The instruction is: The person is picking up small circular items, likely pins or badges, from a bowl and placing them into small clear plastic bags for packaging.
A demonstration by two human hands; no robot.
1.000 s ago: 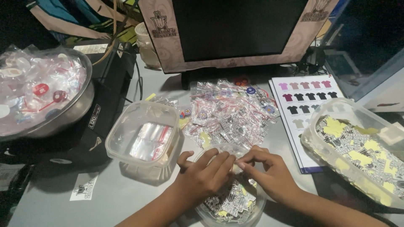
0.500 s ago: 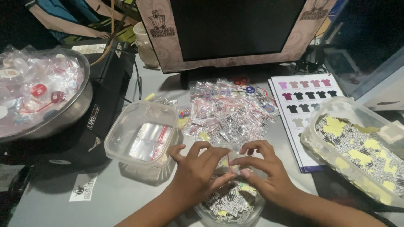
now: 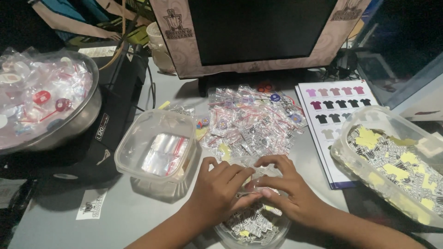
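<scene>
A: Nearest to the camera, what do the hands do?

B: The left hand (image 3: pixel 221 186) and the right hand (image 3: pixel 288 189) meet over a small round bowl (image 3: pixel 251 226) of printed stickers. The fingers of both are curled narrow around a small clear bag (image 3: pixel 253 177), pinched between them just above the bowl.

A: So which step is it, in your opinion?

B: I think it is the filling or the closing of the bag; the fingers hide its mouth. The next move needs a fine pinch along the edge.

A: And farther?

B: Left of the hands stands a square clear tub (image 3: pixel 159 150) with empty bags. Behind the hands lies a pile of packed bags (image 3: pixel 251 122). At right there are a shirt colour chart (image 3: pixel 334 110) and a long tub (image 3: pixel 392 159) of stickers. Far left is a metal bowl (image 3: pixel 44 108), and at the back a dark monitor (image 3: pixel 263 30).
</scene>
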